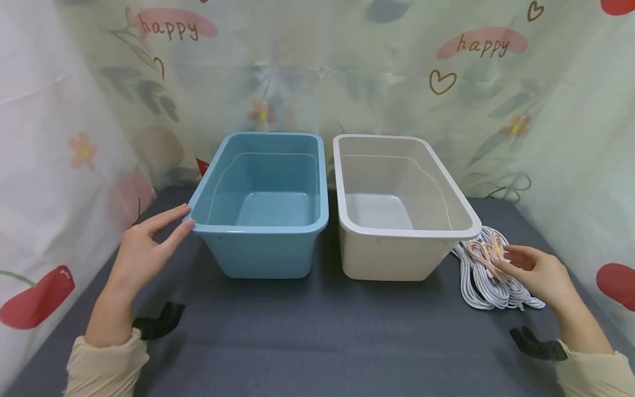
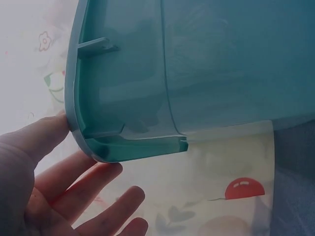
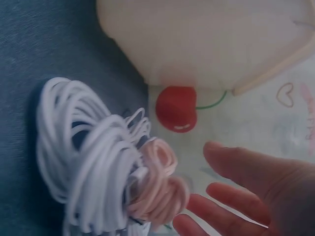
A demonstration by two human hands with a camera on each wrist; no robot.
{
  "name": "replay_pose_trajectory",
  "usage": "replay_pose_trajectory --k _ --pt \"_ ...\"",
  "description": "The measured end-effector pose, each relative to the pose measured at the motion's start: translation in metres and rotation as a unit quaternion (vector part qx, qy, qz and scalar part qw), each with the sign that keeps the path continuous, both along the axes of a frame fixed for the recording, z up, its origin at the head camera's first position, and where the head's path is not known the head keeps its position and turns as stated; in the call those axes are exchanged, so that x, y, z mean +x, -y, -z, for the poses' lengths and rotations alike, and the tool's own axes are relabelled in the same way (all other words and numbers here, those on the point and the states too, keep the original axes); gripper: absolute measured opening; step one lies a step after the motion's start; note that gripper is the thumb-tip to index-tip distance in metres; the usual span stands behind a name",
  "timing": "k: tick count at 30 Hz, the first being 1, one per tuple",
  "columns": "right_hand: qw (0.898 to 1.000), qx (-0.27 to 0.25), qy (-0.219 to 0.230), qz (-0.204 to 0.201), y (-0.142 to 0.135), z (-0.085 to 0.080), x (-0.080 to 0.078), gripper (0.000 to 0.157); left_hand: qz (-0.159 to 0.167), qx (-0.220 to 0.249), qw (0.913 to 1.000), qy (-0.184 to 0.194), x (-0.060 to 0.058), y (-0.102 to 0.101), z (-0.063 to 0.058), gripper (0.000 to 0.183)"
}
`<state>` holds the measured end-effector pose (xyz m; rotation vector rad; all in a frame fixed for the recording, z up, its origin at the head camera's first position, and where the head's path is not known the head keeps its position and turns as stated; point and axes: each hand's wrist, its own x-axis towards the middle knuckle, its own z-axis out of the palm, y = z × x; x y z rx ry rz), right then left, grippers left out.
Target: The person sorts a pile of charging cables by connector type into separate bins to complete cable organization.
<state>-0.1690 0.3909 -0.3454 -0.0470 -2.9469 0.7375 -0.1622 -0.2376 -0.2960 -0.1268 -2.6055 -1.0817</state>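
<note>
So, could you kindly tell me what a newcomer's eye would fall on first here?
Probably the blue tub, standing left of the beige tub on the dark tabletop, with the left hand at its near left corner. Next might come the peach cord, bundled on top of coiled white cords to the right of the beige tub, with the right hand at it.

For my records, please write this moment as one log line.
left hand: touches blue bin | right hand: by pink cord | pink cord: on white cords, beside beige bin
</note>
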Motion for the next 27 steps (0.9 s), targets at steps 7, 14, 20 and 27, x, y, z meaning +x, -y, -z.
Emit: replay_pose_trajectory --k 7,14,20,27 --pt "1.0 0.006 0.012 -0.001 -0.004 0.013 0.004 0.055 -0.007 0.006 0.9999 -0.009 0.0 -0.002 0.001 0.049" --pt "1.0 0.006 -0.004 0.017 -0.004 0.017 0.006 0.05 -0.024 -0.017 0.9972 -0.069 0.002 -0.012 0.001 0.041" --pt "0.999 0.013 0.0 0.034 -0.002 0.015 0.006 0.047 -0.053 -0.033 0.9946 -0.083 0.007 -0.025 -0.001 0.038" --pt "0.998 0.024 -0.009 0.051 0.002 0.013 0.006 0.041 -0.079 -0.076 0.9903 -0.086 0.011 -0.033 -0.01 0.036"
